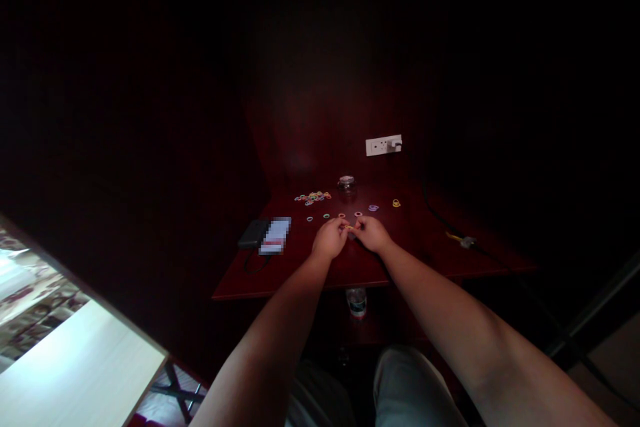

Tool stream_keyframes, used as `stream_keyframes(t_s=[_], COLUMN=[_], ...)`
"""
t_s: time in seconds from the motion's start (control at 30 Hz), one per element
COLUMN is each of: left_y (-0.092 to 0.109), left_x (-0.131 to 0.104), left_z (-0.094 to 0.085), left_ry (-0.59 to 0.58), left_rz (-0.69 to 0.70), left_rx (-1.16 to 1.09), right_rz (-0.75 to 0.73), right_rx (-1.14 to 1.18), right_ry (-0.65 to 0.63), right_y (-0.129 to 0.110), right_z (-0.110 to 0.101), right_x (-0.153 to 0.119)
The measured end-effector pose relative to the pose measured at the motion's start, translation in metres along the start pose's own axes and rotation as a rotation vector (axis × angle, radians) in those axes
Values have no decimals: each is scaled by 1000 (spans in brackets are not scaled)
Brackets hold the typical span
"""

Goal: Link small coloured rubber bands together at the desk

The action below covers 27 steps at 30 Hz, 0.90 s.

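My left hand (332, 236) and my right hand (371, 234) meet over the table, fingertips pinched close together. Between them is a small yellow hair tie (349, 227), gripped from both sides and partly hidden by the fingers. Just beyond the hands, several single hair ties lie spaced in a row, among them a green one (327, 216), a red-orange one (342, 215) and a pink one (358, 214). To the right are purple hair ties (373, 208) lying together and yellow hair ties (397, 203). A mixed pile of coloured hair ties (314, 197) spreads out farther back on the left.
A clear jar (347, 183) stands near the back of the dark red table (295, 270). On the left lie a phone (275, 235) and a black case-like object (253, 233). A cable with a connector (468, 242) runs along the right. A wall socket (383, 145) holds a plug.
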State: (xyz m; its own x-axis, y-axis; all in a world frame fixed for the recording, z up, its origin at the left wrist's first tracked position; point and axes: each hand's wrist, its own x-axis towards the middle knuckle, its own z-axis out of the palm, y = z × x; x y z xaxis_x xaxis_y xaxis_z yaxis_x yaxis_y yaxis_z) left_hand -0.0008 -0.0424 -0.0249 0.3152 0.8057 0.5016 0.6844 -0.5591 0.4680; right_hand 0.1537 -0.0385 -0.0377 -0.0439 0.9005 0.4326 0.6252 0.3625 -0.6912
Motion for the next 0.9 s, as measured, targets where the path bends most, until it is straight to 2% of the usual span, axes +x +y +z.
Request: stream_keyframes(t_s=[0.57,0.9], left_y=[2,0], left_x=[0,1], left_z=[-2,0], left_ry=[0,27], left_rz=[-30,-17], left_rx=[-34,-17], right_rz=[-27,-113], right_rx=[45,97], right_ry=[11,48], right_y=[4,4], right_z=[3,3], right_x=[1,1])
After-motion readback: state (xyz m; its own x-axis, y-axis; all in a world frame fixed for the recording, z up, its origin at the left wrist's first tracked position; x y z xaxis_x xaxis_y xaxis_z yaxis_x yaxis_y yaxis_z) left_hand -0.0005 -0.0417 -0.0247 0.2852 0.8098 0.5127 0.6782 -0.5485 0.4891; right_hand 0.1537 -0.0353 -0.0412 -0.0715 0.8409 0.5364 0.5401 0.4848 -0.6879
